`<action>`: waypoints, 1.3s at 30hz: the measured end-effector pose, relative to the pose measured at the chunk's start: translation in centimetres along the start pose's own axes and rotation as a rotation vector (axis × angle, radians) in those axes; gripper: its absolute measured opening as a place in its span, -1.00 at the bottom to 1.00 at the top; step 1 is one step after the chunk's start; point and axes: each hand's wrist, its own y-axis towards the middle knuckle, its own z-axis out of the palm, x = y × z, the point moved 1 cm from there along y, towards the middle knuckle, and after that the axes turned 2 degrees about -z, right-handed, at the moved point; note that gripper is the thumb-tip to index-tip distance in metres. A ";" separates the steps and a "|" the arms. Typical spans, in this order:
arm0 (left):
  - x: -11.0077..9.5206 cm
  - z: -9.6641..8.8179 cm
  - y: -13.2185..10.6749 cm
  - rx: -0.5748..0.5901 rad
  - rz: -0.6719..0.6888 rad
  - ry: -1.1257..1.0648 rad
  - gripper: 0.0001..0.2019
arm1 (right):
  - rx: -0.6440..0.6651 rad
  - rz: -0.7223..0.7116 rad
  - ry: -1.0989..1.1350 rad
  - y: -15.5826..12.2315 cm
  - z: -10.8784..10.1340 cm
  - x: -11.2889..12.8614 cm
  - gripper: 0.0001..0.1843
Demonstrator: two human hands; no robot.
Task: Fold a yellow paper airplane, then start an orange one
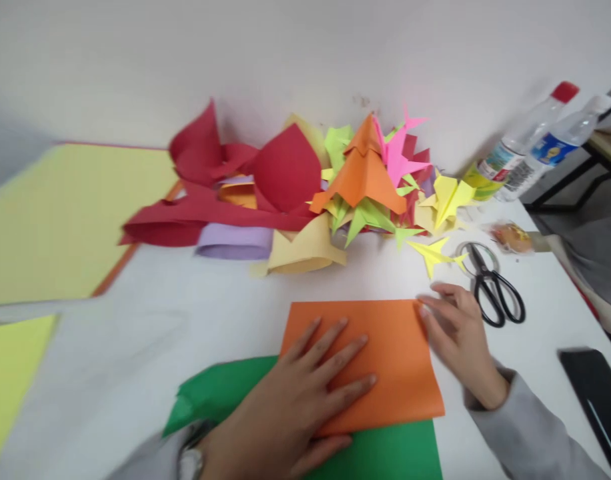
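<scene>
An orange sheet of paper [385, 347] lies flat on the white table, partly over a green sheet [385, 457]. My left hand [295, 393] rests flat on the orange sheet with its fingers spread, pressing it down. My right hand [458, 333] touches the sheet's right edge near the top corner, fingers stretched out and holding nothing.
A heap of folded paper shapes [335, 187] in red, orange, green, pink and yellow lies against the wall. Black scissors [493, 283] lie right of my right hand. Two plastic bottles [530, 143] stand at the far right, a dark phone [598, 400] near the edge, yellow sheets [60, 213] at left.
</scene>
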 end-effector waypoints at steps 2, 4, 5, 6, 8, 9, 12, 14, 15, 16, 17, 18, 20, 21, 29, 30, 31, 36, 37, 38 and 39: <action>-0.1 -0.2 0.1 0.032 -0.018 -0.039 -0.37 | 0.019 -0.104 -0.075 -0.2 0.0 0.0 -0.80; -0.2 -0.3 0.2 0.040 -0.038 -0.097 -0.37 | 0.015 -0.180 -0.122 -0.3 0.0 -0.2 -0.80; -0.2 -0.4 0.2 0.043 -0.048 -0.122 -0.37 | 0.010 -0.212 -0.139 -0.3 0.0 -0.3 -0.80; -0.2 -0.4 0.3 0.042 -0.051 -0.145 -0.38 | 0.004 -0.234 -0.155 -0.4 0.0 -0.5 -0.80; -0.3 -0.5 0.4 0.042 -0.062 -0.183 -0.40 | 0.002 -0.271 -0.170 -0.4 0.0 -0.7 -0.80; -0.3 -0.5 0.4 0.043 -0.063 -0.200 -0.41 | 0.003 -0.283 -0.175 -0.4 0.0 -0.8 -0.80; -0.3 -0.5 0.4 0.052 -0.066 -0.229 -0.43 | -0.002 -0.301 -0.179 -0.3 0.0 -1.0 -0.79; -0.3 -0.3 0.3 0.039 -0.069 -0.237 -0.44 | -0.006 -0.309 -0.177 -0.3 0.0 -1.2 -0.77; -0.3 -0.3 0.3 0.027 -0.067 -0.240 -0.43 | -0.009 -0.311 -0.176 -0.3 0.0 -1.3 -0.76; -0.3 -0.2 0.2 0.017 -0.066 -0.242 -0.43 | -0.011 -0.312 -0.175 -0.3 -0.1 -1.3 -0.75; -0.3 -0.2 0.2 0.010 -0.064 -0.243 -0.43 | -0.013 -0.313 -0.172 -0.3 -0.1 -1.4 -0.75; -0.3 -0.2 0.1 0.007 -0.063 -0.242 -0.43 | -0.015 -0.315 -0.169 -0.3 0.0 -1.4 -0.75; -0.4 -0.2 0.1 0.011 -0.067 -0.234 -0.44 | -0.017 -0.318 -0.163 -0.3 0.0 -1.5 -0.76; -0.5 -0.3 0.1 0.018 -0.072 -0.228 -0.45 | -0.018 -0.321 -0.160 -0.3 0.0 -1.6 -0.76; -0.8 -0.5 0.0 0.037 -0.093 -0.237 -0.45 | -0.020 -0.335 -0.149 -0.2 0.0 -1.6 -0.79; -0.8 -0.4 0.0 0.031 -0.093 -0.239 -0.45 | -0.021 -0.336 -0.147 -0.2 -0.1 -1.5 -0.79; -0.8 -0.4 0.0 0.031 -0.092 -0.240 -0.45 | -0.023 -0.336 -0.146 -0.2 -0.1 -1.4 -0.79; -0.7 -0.5 0.1 0.078 -0.086 -0.248 -0.44 | -0.024 -0.326 -0.152 -0.2 0.0 -1.2 -0.78; -0.7 -0.5 0.1 0.082 -0.084 -0.248 -0.44 | -0.026 -0.324 -0.149 -0.2 0.0 -1.2 -0.78; -0.6 -0.5 0.2 0.078 -0.083 -0.247 -0.44 | -0.031 -0.320 -0.146 -0.2 0.0 -1.2 -0.78; -0.6 -0.5 0.2 0.070 -0.082 -0.246 -0.44 | -0.035 -0.316 -0.144 -0.2 0.0 -1.3 -0.77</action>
